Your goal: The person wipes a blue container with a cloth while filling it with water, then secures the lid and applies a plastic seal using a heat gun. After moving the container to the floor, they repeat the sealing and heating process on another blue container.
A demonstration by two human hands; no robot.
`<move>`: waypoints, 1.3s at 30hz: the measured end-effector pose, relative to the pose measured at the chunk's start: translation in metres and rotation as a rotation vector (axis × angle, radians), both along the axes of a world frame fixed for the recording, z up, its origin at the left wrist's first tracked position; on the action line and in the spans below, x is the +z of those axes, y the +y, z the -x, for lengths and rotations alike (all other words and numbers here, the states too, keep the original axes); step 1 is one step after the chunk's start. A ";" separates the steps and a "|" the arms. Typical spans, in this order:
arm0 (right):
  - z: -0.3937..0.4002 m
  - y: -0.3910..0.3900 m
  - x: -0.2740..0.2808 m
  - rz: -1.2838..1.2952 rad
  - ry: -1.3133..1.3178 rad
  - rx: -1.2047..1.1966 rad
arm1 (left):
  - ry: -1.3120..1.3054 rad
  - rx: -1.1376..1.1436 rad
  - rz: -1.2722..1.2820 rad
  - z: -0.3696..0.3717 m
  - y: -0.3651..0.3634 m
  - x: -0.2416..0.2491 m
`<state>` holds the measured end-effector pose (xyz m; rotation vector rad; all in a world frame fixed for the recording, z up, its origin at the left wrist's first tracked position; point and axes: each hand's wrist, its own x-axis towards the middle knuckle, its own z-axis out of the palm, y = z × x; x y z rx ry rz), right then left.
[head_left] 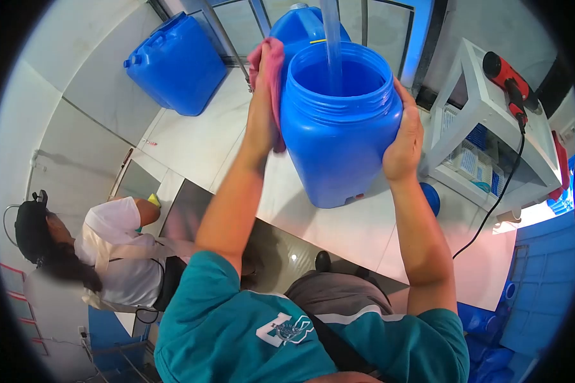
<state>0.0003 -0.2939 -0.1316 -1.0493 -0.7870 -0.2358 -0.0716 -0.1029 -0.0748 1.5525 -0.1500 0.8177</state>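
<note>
A large blue wide-mouthed container [338,147] stands upright on the white tiled counter, its top open. A clear tube or stream [331,45] comes down from above into its mouth; which of the two it is I cannot tell. On the container's left side, my left hand [262,96] grips a pink cloth [276,76] against the wall. My right hand [405,137] lies along the right side below the rim, palm to the container, fingers partly hidden behind it.
Blue jugs stand at the back left [179,64] and behind the container [303,29]. A white shelf [485,121] at the right bears a red and black corded tool [510,80]. A round blue lid [430,198] lies near my right forearm. Another person [121,249] is at the left.
</note>
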 end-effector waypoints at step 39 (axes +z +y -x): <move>-0.007 0.000 -0.008 0.061 -0.084 -0.062 | 0.381 -0.365 0.239 -0.122 0.101 -0.136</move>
